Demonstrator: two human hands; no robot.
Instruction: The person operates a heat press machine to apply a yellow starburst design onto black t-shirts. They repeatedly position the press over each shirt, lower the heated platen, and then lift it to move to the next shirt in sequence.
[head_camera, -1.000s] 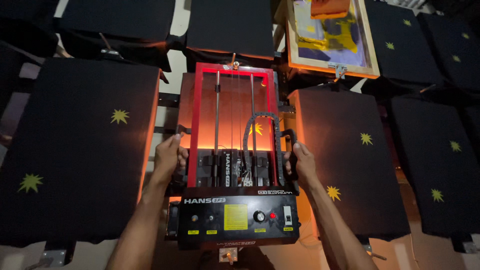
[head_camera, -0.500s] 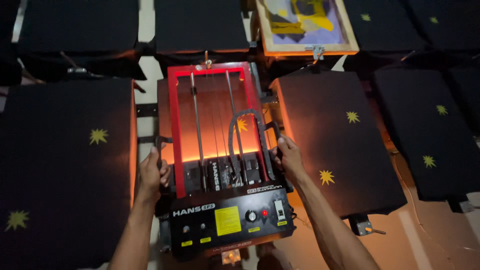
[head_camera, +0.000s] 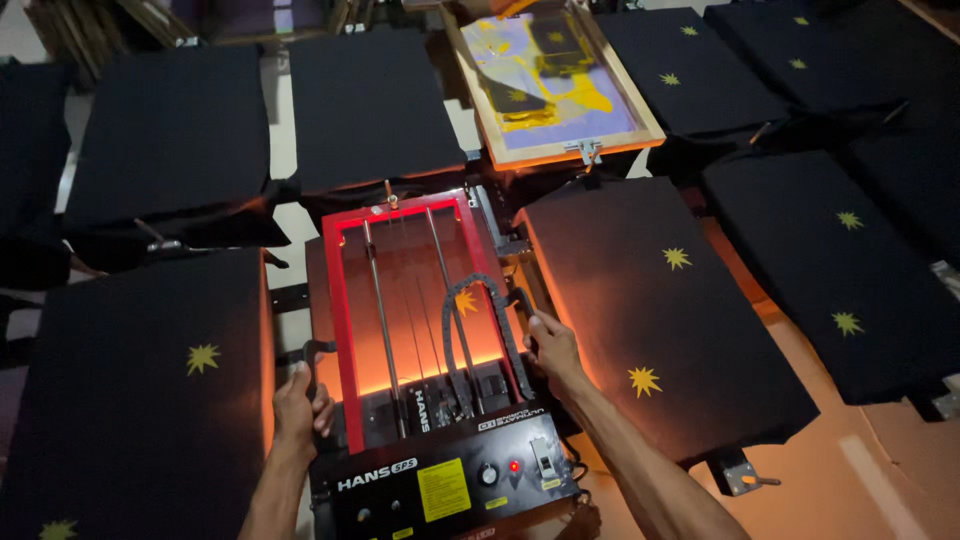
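A flash dryer unit (head_camera: 420, 330) with a red frame, metal rails and a black control panel glows orange over a platen in the middle of the view. My left hand (head_camera: 300, 405) grips the black handle on its left side. My right hand (head_camera: 552, 345) grips the black handle on its right side. Beneath the red frame a black cloth with a yellow star print (head_camera: 466, 300) shows in the orange light.
Black cloths with yellow star prints lie on platens all around: one at left (head_camera: 150, 390), one at right (head_camera: 660, 310), more at far right (head_camera: 840, 270). A wooden-framed printing screen (head_camera: 555, 80) with yellow ink sits at the top.
The view has swung and the dryer now sits tilted, lower in frame, with the printing screen fully in sight. Both hands keep their hold on the side handles.
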